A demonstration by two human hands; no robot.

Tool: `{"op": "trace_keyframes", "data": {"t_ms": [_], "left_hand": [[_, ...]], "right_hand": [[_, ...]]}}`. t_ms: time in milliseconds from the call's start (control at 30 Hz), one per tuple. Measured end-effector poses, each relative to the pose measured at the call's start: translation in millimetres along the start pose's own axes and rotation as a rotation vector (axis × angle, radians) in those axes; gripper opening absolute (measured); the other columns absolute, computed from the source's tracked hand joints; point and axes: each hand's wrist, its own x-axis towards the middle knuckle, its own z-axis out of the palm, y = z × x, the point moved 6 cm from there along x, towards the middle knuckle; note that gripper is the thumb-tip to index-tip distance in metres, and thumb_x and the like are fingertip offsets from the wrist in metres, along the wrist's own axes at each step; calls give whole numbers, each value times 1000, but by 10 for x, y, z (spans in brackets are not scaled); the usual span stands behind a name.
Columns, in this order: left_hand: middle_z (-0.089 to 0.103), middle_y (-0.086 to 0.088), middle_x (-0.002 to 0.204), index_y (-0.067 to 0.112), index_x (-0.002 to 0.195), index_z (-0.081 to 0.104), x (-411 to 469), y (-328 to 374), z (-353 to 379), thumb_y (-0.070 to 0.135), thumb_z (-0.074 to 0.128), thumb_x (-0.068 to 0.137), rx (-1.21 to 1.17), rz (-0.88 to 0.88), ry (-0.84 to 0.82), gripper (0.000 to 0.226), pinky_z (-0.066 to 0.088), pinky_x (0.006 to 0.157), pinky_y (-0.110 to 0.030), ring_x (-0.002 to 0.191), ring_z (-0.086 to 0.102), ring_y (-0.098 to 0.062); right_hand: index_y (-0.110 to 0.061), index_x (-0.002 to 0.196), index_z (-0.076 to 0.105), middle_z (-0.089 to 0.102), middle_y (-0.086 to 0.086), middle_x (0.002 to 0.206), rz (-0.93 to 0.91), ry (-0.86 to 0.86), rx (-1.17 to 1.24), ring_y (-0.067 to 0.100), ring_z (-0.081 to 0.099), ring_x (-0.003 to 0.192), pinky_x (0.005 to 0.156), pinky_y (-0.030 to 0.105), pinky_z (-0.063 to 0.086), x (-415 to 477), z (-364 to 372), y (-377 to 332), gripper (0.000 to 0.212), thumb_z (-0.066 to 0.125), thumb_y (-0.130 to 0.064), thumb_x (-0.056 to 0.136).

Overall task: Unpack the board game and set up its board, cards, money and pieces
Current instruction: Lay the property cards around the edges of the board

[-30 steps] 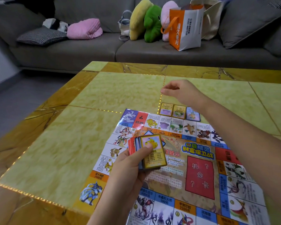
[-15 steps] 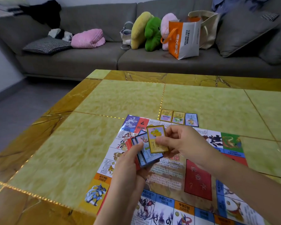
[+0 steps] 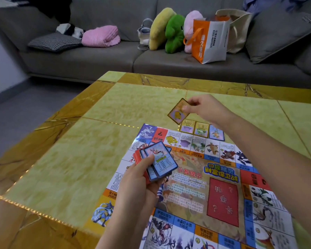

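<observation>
My right hand point(image 3: 203, 107) pinches a yellow card point(image 3: 180, 112) over the row of three cards point(image 3: 201, 128), mid-desk point(image 3: 79, 159) just beyond the board point(image 3: 221, 200). My left hand point(image 3: 138, 178) grips the stack point(image 3: 158, 160), fanned loosely in its fingers point(image 3: 148, 160) (it could spill). Dropped askew, the card might knock the row. The board reads 小智提示 and 机会卡.

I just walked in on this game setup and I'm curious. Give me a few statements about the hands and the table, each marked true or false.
The right hand pinches a single card above the table. True.
The left hand is empty. False: it holds a stack of cards.
Three cards lie in a row on the table just beyond the board. True.
The board is folded shut. False: it lies spread open on the table.
</observation>
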Motion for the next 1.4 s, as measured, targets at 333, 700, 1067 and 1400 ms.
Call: {"op": "trace_keyframes", "data": {"t_ms": [333,700,1067,1400], "left_hand": [[73,-15,79,-3,97,60,88,71,-33,7,57,89,-45,-17,-28,13,60,58,-29,67,72,-22],[73,-17,80,-4,96,60,94,75,-32,7,58,87,-46,-24,-37,13,60,61,-31,69,72,-24],[73,-15,73,-3,86,61,26,29,45,5,56,90,-24,-28,-49,11,59,54,-28,60,71,-21],[73,-15,73,-3,87,61,34,29,27,6,57,89,1,-26,-40,10,58,62,-32,62,71,-22]], "right_hand": [[-7,114,67,67,8,113,130,-73,-262,21,60,102,88,30,46,739,358,260,35,74,-15,81],[-22,113,69,57,-1,103,131,-189,-264,18,55,94,78,28,43,708,367,359,34,74,-15,80],[-23,114,69,57,-2,107,140,-242,-234,17,54,98,78,29,45,663,383,383,35,73,-13,81],[-27,110,70,57,-3,110,167,-246,-214,18,55,97,66,26,48,664,376,400,32,73,-12,81]]}}
